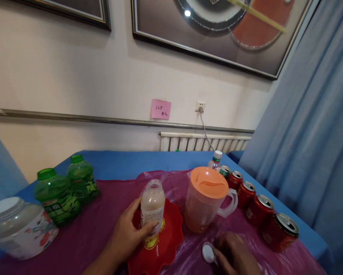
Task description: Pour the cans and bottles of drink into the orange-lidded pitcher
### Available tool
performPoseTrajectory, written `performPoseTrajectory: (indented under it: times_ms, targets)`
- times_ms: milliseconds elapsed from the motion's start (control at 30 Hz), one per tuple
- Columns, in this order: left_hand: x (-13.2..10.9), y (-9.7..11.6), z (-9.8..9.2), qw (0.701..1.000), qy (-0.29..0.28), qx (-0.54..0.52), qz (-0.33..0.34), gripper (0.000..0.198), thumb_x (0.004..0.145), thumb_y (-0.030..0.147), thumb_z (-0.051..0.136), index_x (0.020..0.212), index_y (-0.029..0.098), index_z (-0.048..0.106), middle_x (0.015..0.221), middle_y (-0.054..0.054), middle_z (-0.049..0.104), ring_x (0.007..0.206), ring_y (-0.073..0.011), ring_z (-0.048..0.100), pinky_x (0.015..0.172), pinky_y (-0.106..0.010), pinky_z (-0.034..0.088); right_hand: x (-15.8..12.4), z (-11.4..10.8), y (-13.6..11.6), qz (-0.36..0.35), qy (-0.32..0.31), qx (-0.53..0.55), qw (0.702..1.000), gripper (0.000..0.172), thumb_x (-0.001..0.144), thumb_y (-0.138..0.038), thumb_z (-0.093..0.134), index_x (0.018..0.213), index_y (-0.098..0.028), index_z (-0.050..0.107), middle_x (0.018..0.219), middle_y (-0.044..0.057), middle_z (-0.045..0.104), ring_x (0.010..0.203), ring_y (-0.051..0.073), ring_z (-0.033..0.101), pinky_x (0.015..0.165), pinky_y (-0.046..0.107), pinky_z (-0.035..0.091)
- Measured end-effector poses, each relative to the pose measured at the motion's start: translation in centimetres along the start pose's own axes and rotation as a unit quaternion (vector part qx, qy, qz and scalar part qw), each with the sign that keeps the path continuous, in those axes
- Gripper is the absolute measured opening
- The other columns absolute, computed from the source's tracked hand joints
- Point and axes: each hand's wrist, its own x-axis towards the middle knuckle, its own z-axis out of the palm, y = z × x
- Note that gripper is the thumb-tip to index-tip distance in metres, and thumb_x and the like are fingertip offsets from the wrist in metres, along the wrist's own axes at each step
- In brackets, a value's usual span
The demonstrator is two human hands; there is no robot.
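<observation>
My left hand (131,231) is wrapped round a clear uncapped bottle (153,206) with a pale label, holding it upright over a red scalloped plate (171,244). Pale contents show through its wall. At the bottom right, my right hand (237,254) is curled and slightly blurred, low over the purple sheet. Its fingertips pinch a small white spoon-like thing (208,252) with an oval end; the fingers hide part of it. Just beyond that hand stands a translucent pitcher (198,208) with an orange lid, some orange-brown liquid inside.
Several opened drink cans (260,210) line the right side, with a white-capped bottle (215,160) behind. Two green bottles (57,196) and a large white-lidded jar (22,229) stand left. A purple sheet (116,191) covers part of the blue tablecloth (116,164).
</observation>
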Motion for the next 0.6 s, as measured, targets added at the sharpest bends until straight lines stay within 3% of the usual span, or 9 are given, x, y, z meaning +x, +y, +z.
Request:
performPoseTrajectory:
  times_ms: [67,133,200,267,367,467,600]
  targets:
    - [0.0,0.3,0.0,1.0,-0.006,-0.003,0.005,0.065,0.074,0.045,0.073,0.132,0.02,0.058,0.125,-0.012,0.072,0.11,-0.0327,0.069,0.097,-0.05,0.055,0.5,-1.0,0.0,0.046,0.088,0.025,0.995,0.027,0.091,-0.05,0.061,0.089,-0.022,0.061,0.084,0.005,0.068,0.076,0.022,0.065,0.068,0.032,0.053]
    - [0.0,0.6,0.0,1.0,-0.014,-0.007,0.01,0.063,0.074,0.043,0.074,0.131,0.021,0.059,0.125,-0.011,0.072,0.11,-0.0329,0.069,0.096,-0.05,0.055,1.6,-2.0,-0.3,0.087,0.171,0.061,0.98,0.037,0.09,-0.052,0.062,0.107,-0.02,0.06,0.102,0.009,0.068,0.091,0.025,0.067,0.08,0.037,0.055]
    - [-0.1,0.9,0.0,1.0,-0.022,-0.012,0.015,0.062,0.073,0.041,0.074,0.13,0.023,0.06,0.125,-0.011,0.072,0.11,-0.0333,0.069,0.096,-0.051,0.055,3.2,-2.8,-0.9,0.122,0.199,0.117,0.965,0.047,0.09,-0.053,0.062,0.122,-0.019,0.056,0.116,0.012,0.066,0.102,0.027,0.066,0.088,0.04,0.054]
    - [-0.2,1.0,0.1,1.0,-0.018,-0.021,0.011,0.063,0.073,0.041,0.075,0.132,0.024,0.058,0.128,-0.011,0.07,0.113,-0.0337,0.068,0.096,-0.051,0.055,5.0,-3.3,-1.8,0.14,0.181,0.179,0.957,0.05,0.09,-0.055,0.06,0.125,-0.019,0.055,0.117,0.012,0.068,0.103,0.027,0.067,0.087,0.039,0.054]
    - [-0.3,1.1,0.1,0.999,0.007,-0.032,-0.005,0.07,0.073,0.042,0.075,0.137,0.022,0.053,0.132,-0.012,0.068,0.117,-0.0336,0.066,0.101,-0.052,0.052,7.2,-3.4,-3.1,0.145,0.166,0.238,0.946,0.046,0.091,-0.06,0.056,0.111,-0.02,0.061,0.1,0.007,0.07,0.09,0.024,0.066,0.078,0.035,0.054]
    - [-0.3,1.2,0.0,1.0,0.004,-0.026,-0.011,0.069,0.074,0.044,0.074,0.135,0.02,0.054,0.13,-0.013,0.069,0.116,-0.033,0.066,0.102,-0.051,0.051,8.7,-3.0,-3.8,0.149,0.17,0.288,0.93,0.044,0.09,-0.064,0.055,0.088,-0.02,0.061,0.079,0.001,0.063,0.073,0.018,0.058,0.068,0.029,0.049]
    - [-0.1,1.3,-0.1,1.0,-0.01,-0.029,-0.009,0.065,0.073,0.042,0.074,0.132,0.021,0.056,0.13,-0.011,0.069,0.117,-0.0327,0.066,0.1,-0.048,0.053,10.5,-2.5,-4.0,0.182,0.174,0.415,0.874,0.052,0.082,-0.071,0.06,0.071,-0.021,0.053,0.058,-0.006,0.045,0.052,0.012,0.042,0.05,0.025,0.039]
